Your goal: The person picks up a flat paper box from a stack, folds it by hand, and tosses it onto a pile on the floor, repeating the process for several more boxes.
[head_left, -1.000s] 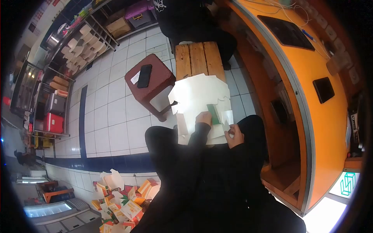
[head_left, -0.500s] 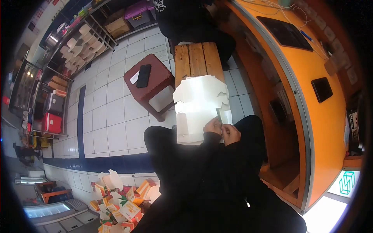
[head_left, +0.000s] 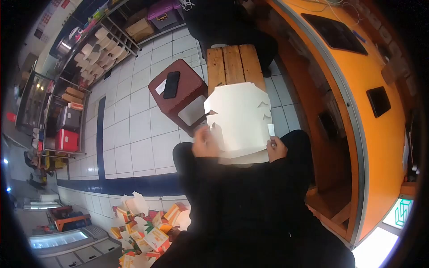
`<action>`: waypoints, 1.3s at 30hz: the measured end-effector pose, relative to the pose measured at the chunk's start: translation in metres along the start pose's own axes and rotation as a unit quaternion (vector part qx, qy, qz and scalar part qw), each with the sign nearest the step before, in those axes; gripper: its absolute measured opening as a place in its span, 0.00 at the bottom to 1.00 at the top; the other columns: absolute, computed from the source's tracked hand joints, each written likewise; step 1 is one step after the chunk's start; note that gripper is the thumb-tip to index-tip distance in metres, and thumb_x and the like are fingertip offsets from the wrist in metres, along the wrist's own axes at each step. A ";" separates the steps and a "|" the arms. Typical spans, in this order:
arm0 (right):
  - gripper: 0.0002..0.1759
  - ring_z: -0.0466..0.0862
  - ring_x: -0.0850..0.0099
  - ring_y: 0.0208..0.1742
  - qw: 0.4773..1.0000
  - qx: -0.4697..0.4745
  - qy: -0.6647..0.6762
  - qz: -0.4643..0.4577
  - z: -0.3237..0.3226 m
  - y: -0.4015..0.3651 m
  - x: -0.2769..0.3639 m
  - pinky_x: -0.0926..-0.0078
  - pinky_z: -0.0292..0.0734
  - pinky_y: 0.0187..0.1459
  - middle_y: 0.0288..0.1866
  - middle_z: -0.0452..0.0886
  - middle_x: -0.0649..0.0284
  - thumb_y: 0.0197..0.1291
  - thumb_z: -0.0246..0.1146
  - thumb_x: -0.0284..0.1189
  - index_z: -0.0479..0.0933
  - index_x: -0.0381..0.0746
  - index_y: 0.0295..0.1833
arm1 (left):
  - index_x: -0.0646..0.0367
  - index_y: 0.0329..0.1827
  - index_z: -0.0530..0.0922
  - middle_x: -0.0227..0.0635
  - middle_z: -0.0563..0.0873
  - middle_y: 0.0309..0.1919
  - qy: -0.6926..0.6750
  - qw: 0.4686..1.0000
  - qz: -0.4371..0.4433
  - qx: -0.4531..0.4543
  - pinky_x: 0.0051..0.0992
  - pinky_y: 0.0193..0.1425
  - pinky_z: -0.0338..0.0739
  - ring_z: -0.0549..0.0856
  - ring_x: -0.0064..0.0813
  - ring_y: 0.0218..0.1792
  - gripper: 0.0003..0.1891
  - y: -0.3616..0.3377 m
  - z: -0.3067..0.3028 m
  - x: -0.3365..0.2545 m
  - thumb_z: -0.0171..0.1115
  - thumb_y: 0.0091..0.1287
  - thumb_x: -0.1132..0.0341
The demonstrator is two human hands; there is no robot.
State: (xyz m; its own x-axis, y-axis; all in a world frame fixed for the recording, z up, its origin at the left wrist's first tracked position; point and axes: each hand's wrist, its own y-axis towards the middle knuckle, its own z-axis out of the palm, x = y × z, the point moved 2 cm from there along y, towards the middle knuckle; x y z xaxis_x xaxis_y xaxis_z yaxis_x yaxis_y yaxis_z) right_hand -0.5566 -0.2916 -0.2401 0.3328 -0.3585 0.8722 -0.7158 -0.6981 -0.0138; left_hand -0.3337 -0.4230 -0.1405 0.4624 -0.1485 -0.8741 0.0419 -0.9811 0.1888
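Note:
A flat white cardboard box blank [head_left: 241, 116] with cut tabs and notches lies across the near end of a wooden bench [head_left: 236, 64], between my knees. Under its near edge the pale border of another sheet shows. My right hand [head_left: 277, 148] has its fingers closed at the blank's right edge, by a small upright flap. On the opposite side my left hand [head_left: 205, 143] is at the left edge, beside the notched tabs. Motion blurs its fingers, so their grip cannot be made out.
A dark red stool [head_left: 181, 100] stands left of the bench, bearing a black phone [head_left: 171, 85]. Folded printed boxes [head_left: 145, 236] are heaped at lower left. An orange counter [head_left: 357, 89] runs along the right. A person in dark clothes [head_left: 228, 22] sits at the bench's far end.
My hands were together at the blank's right side; my left hand has moved across to its left edge. The raised right flap now sits lower, and the view has shifted slightly.

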 end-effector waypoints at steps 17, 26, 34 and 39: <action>0.15 0.85 0.67 0.41 0.997 0.020 0.067 -0.045 -0.008 -0.008 0.038 0.73 0.79 0.43 0.44 0.82 0.55 0.62 0.65 0.27 0.79 0.33 0.52 | 0.65 0.58 0.73 0.35 0.83 0.43 -0.266 0.838 -0.250 0.406 0.32 0.46 0.85 0.86 0.28 0.42 0.23 0.006 0.007 0.058 0.68 0.65 0.61; 0.21 0.76 0.58 0.51 0.901 0.128 -0.078 -0.408 -0.026 -0.056 0.137 0.65 0.69 0.55 0.46 0.78 0.60 0.47 0.75 0.29 0.80 0.41 0.49 | 0.64 0.53 0.76 0.35 0.84 0.39 -0.305 0.874 -0.266 0.268 0.27 0.33 0.85 0.87 0.25 0.36 0.20 0.001 0.026 0.074 0.72 0.62 0.64; 0.08 0.78 0.62 0.40 0.957 0.017 -0.074 -0.278 0.009 -0.068 0.109 0.61 0.68 0.49 0.33 0.78 0.64 0.53 0.69 0.27 0.75 0.41 0.34 | 0.64 0.58 0.73 0.39 0.84 0.46 -0.379 0.880 -0.206 0.200 0.30 0.37 0.88 0.87 0.30 0.38 0.23 -0.017 0.034 0.046 0.70 0.65 0.65; 0.06 0.78 0.62 0.38 0.954 0.031 -0.131 -0.268 0.009 -0.067 0.114 0.62 0.68 0.48 0.32 0.77 0.64 0.56 0.67 0.25 0.75 0.40 0.35 | 0.68 0.56 0.73 0.41 0.84 0.46 -0.309 0.897 -0.214 0.232 0.28 0.40 0.85 0.86 0.29 0.42 0.22 -0.032 0.049 0.059 0.70 0.65 0.65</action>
State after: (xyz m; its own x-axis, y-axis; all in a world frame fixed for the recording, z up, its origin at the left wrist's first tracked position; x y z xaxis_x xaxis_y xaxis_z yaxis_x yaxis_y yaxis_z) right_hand -0.4650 -0.2907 -0.1444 0.7885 -0.0771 0.6101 -0.3649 -0.8573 0.3632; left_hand -0.3510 -0.4062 -0.2198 -0.0927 0.3550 -0.9303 -0.3402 -0.8893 -0.3055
